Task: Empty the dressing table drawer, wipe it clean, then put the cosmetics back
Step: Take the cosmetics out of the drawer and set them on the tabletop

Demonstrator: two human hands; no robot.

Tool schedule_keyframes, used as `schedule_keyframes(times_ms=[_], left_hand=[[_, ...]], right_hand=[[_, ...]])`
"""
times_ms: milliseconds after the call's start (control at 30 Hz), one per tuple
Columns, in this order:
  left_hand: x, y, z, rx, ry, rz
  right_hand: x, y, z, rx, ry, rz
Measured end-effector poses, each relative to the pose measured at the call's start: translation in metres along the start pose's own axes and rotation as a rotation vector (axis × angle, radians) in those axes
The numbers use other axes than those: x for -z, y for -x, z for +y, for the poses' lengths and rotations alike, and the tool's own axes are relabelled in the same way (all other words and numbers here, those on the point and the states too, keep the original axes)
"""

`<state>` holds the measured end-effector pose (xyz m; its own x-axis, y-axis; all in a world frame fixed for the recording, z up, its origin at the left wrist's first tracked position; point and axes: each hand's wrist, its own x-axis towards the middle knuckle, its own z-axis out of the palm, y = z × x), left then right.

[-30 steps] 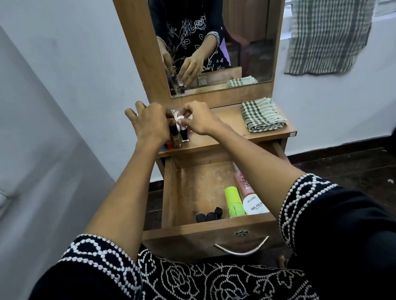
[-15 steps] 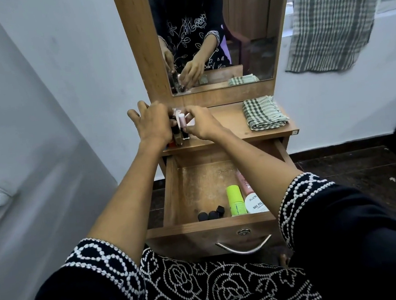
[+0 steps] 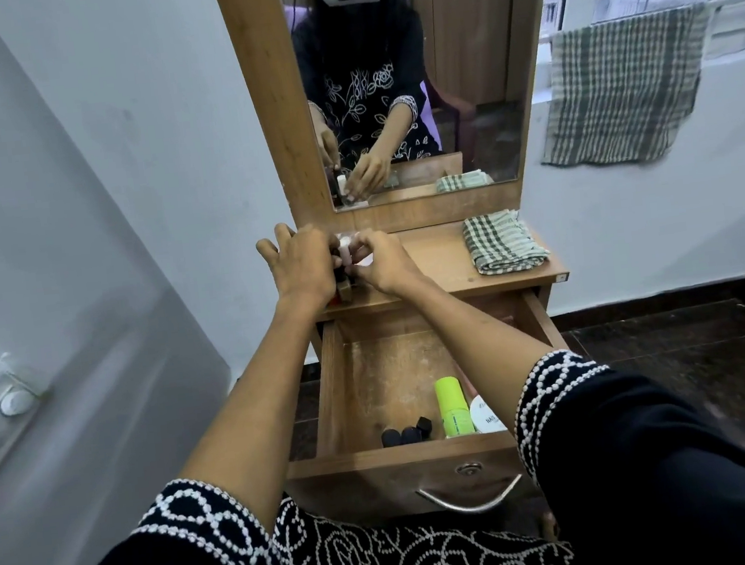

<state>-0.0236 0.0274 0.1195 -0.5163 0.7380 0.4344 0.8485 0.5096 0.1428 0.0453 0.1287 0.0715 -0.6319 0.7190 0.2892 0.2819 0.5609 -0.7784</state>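
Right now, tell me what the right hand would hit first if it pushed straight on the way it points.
The right hand points left, toward the left hand. It would likely meet the small cosmetic bottles between them first, though depth there is unclear.

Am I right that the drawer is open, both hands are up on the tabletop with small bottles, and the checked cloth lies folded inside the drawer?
Not quite. The head view shows the folded checked cloth on the tabletop at the right, not in the drawer. The rest holds: the drawer is open, and the left hand and right hand are at small bottles on the tabletop.
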Motion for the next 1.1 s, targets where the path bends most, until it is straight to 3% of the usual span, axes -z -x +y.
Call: schedule_keyframes(times_ms=[200, 400, 500, 567, 733, 900, 1100], left_hand=[[0.003, -0.001, -0.002, 0.002, 0.025, 0.013], [0.008, 0.012, 0.002, -0.065, 0.117, 0.139], [0.007, 0.034, 0.014, -0.115, 0.207, 0.156], [0.001, 0.055, 0.019, -0.155, 0.288, 0.048], [-0.023, 0.107, 0.012, -0.104, 0.338, -0.567], [-0.031, 0.129, 0.004, -0.002, 0.361, -0.747], [-0.029, 0.140, 0.000, 0.032, 0.328, -0.773]], right_hand=[[-0.002, -0.003, 0.002, 0.012, 0.001, 0.027], [0.025, 0.018, -0.004, 0.033, -0.071, 0.141], [0.041, 0.045, -0.002, 0.017, -0.124, 0.078], [0.050, 0.068, 0.002, -0.014, -0.068, -0.084], [0.048, 0.121, 0.010, -0.168, 0.201, -0.631], [0.030, 0.150, 0.019, -0.185, 0.327, -0.718], [0.025, 0.160, 0.017, -0.172, 0.334, -0.731]])
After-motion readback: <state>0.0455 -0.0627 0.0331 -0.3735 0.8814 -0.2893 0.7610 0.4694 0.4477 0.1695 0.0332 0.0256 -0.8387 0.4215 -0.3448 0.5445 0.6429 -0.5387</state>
